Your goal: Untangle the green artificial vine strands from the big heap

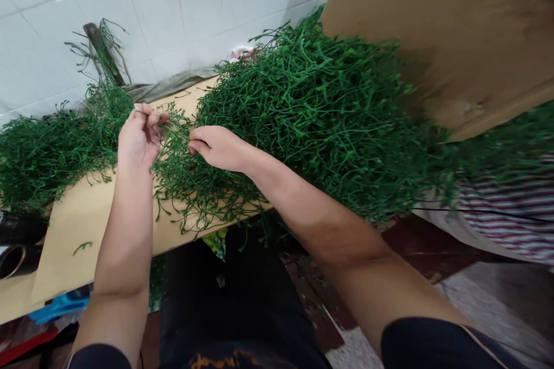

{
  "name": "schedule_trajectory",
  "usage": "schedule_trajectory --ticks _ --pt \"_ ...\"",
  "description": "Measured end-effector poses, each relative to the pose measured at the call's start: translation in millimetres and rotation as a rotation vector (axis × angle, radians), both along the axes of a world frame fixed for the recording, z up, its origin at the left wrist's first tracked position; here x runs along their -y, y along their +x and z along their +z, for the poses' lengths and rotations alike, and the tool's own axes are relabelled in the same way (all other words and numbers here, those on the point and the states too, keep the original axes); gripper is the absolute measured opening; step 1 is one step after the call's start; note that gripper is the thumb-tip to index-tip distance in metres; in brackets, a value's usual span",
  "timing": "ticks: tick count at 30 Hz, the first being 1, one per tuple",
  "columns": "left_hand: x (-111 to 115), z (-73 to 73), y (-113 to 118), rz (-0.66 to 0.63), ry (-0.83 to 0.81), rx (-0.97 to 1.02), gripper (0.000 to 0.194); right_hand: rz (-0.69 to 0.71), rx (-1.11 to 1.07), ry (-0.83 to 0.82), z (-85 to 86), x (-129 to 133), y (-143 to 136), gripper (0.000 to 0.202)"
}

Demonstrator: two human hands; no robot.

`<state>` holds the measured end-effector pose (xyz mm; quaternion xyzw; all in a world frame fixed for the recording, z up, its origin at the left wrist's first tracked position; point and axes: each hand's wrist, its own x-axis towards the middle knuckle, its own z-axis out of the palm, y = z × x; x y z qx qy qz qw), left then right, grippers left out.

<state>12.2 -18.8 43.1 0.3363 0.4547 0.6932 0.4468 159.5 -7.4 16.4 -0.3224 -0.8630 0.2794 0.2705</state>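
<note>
My left hand [141, 135] is raised over the board, palm partly up, with its fingers curled on a thin green stem. To its right, my right hand [212, 147] pinches green stem pieces [177, 132] between thumb and fingertips. The two hands are a short gap apart, with thin stems between them. Just beyond my right hand rises a big heap of green artificial stems [311, 104]. A smaller green pile [56, 144] lies left of my left hand. Loose stems spread below my right hand to the near edge of the tan board [82, 225].
A large brown cardboard sheet [454, 29] leans over the heap at the right. White wall tiles [208, 6] stand behind. At the left edge are dark rolls [17, 259] and a blue object [58, 307]. Striped fabric [511, 207] lies at the right.
</note>
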Motion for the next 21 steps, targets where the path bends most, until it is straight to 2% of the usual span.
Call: schedule_trajectory --ticks 3,6,8,10,13,15,17,19,21 --pt "-11.8 4.3 -14.8 0.049 0.043 0.250 0.028 0.141 -0.102 0.080 3.4 10.8 0.9 0.023" --pt "-19.7 7.0 -50.5 0.156 0.056 0.474 0.032 0.284 -0.170 0.104 4.7 18.3 14.7 0.024" --pt "-18.0 5.2 -71.5 0.291 0.095 0.465 0.030 0.278 -0.253 0.050 2.9 17.3 26.9 0.023" --pt "-10.4 -1.4 -77.5 0.286 0.081 0.270 0.025 0.167 -0.367 -0.101 0.0 11.1 35.0 0.021" --pt "6.1 -19.1 -58.5 0.128 -0.069 -0.183 0.014 0.006 -0.552 -0.443 -2.0 -0.6 33.3 0.022" --pt "16.2 -31.4 -41.8 -0.014 -0.178 -0.445 0.028 -0.050 -0.652 -0.602 -0.3 -5.0 26.5 0.025" --pt "23.7 -40.0 -34.1 -0.117 -0.250 -0.654 0.042 -0.094 -0.707 -0.674 2.7 -6.3 20.8 0.027" --pt "28.7 -43.8 -36.7 -0.121 -0.260 -0.854 0.046 -0.131 -0.739 -0.706 5.0 -7.0 19.0 0.028" --pt "32.0 -43.4 -42.0 -0.019 -0.196 -1.029 0.043 -0.145 -0.770 -0.720 5.3 -8.9 20.5 0.027"
